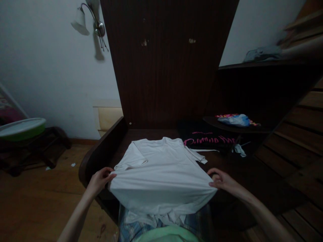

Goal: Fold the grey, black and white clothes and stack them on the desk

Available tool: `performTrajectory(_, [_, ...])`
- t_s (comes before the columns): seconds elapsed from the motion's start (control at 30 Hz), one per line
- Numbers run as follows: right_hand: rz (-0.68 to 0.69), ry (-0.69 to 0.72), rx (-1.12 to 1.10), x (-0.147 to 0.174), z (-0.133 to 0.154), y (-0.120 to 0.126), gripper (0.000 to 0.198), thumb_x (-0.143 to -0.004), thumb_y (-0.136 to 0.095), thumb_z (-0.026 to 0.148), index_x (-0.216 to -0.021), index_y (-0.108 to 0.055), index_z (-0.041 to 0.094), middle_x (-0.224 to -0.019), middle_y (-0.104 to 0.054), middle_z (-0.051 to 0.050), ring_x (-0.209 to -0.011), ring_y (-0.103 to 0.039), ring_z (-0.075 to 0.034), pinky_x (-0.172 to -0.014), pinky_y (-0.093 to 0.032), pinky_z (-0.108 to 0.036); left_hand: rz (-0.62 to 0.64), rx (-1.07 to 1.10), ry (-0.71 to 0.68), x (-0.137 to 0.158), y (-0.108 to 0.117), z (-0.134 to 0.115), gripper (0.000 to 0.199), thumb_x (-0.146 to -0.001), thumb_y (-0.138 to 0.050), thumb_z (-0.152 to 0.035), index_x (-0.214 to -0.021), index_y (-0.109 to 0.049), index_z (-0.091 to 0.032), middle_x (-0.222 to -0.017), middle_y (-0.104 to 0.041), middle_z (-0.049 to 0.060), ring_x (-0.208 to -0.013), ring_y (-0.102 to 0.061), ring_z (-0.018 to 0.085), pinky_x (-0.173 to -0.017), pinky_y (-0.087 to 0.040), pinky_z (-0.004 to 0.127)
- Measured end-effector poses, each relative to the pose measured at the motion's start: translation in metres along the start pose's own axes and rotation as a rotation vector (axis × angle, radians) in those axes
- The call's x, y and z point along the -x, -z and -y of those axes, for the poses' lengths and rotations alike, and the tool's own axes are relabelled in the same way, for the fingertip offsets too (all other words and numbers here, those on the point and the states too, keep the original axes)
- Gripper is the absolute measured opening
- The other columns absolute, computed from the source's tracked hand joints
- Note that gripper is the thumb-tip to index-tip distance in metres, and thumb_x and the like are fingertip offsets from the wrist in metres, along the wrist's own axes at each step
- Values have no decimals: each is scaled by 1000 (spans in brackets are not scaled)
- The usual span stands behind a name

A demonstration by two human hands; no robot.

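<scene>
A white short-sleeved T-shirt [161, 164] lies spread on a dark wooden surface [136, 134], its neck end toward the back panel. My left hand [102, 178] pinches its left side edge, and my right hand [219, 179] pinches the right side edge level with it. Between the two hands the fabric is pulled taut, and the lower part hangs over the front edge toward my lap. The left sleeve lies folded inward on the shirt, while the right one points outward.
A black item with pink lettering [209, 139] lies behind on the right, below a small shelf holding a blue-white plastic bag [234, 120]. A raised wooden side [101, 144] borders the left. At upper right, another person's arm [302, 48] reaches toward grey cloth [262, 53].
</scene>
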State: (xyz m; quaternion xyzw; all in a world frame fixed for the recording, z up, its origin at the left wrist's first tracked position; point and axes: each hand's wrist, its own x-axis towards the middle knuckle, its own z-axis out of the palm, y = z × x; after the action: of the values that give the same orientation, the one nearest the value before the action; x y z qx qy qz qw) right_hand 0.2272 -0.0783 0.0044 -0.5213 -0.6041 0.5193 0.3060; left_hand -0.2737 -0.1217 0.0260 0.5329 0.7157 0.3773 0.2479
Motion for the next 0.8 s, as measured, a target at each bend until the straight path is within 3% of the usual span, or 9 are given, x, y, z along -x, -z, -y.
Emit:
performTrajectory(0.17, [-72, 3, 22, 1, 4, -2, 48, -45, -73, 48, -76, -48, 20, -49, -45, 8, -45, -43, -8, -47, -31, -22, 9, -41, 12, 1, 8, 5, 44, -49, -60, -55, -72, -65, -18, -49, -58, -2, -48, -53, 16, -43, -36, 22])
performTrajectory(0.27, [-115, 18, -19, 0, 10, -5, 49, -46, -71, 53, -74, -49, 20, -56, -52, 5, -54, -51, -12, -52, -37, -23, 26, -5, -40, 0, 5, 5, 44, -51, -60, -56, -73, -66, -19, -69, -68, 3, -68, -61, 21, -57, -44, 25])
performTrajectory(0.37, [-125, -37, -116, -3, 15, -11, 48, -52, -66, 56, -79, -50, 20, -66, -58, 1, -63, -57, -14, -58, -42, -25, 10, 23, -91, -1, -1, 5, 44, -54, -56, -58, -75, -66, -20, -84, -69, 5, -83, -61, 23, -71, -45, 28])
performTrajectory(0.5, [-149, -162, -134, -8, 18, -19, 55, -48, -69, 53, -89, -48, 22, -66, -58, 2, -54, -55, -13, -47, -40, -24, -36, 22, -80, -2, -8, 7, 49, -56, -55, -59, -81, -63, -18, -75, -67, 4, -73, -61, 21, -65, -46, 28])
performTrajectory(0.6, [-133, -114, -69, -13, 16, -24, 57, -44, -72, 49, -89, -49, 22, -56, -54, 6, -45, -50, -10, -41, -34, -21, -37, -3, -63, -2, -10, 9, 51, -56, -56, -57, -87, -61, -17, -60, -60, 0, -62, -58, 19, -57, -45, 27])
performTrajectory(0.8, [-93, -18, -134, -18, 14, -17, 52, -45, -73, 44, -86, -52, 20, -59, -60, 4, -59, -59, -16, -61, -43, -28, -69, 99, -85, -3, -10, 10, 50, -52, -60, -55, -84, -59, -17, -67, -60, 2, -66, -58, 18, -58, -45, 25])
